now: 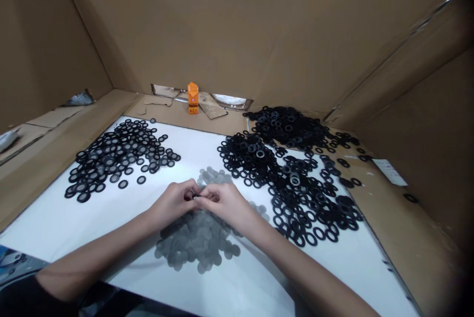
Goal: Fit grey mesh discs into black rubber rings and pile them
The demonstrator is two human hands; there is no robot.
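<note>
My left hand (178, 199) and my right hand (219, 198) meet fingertip to fingertip over the middle of the white board. Between them they pinch a small black ring (195, 196), mostly covered by the fingers; whether a disc sits inside it I cannot tell. Right below the hands spreads a pile of thin grey mesh discs (200, 243). To the right lies a big heap of black rings (307, 188) with open centres. On the left is a pile of black rings with grey discs inside (111, 159).
Tall cardboard walls (229, 20) enclose the white board (140, 223) on the left, back and right. An orange carton (193, 98) stands at the back beside cut-out slots. More black rings (289, 124) lie on cardboard at the back right, near a white paper slip (389, 172).
</note>
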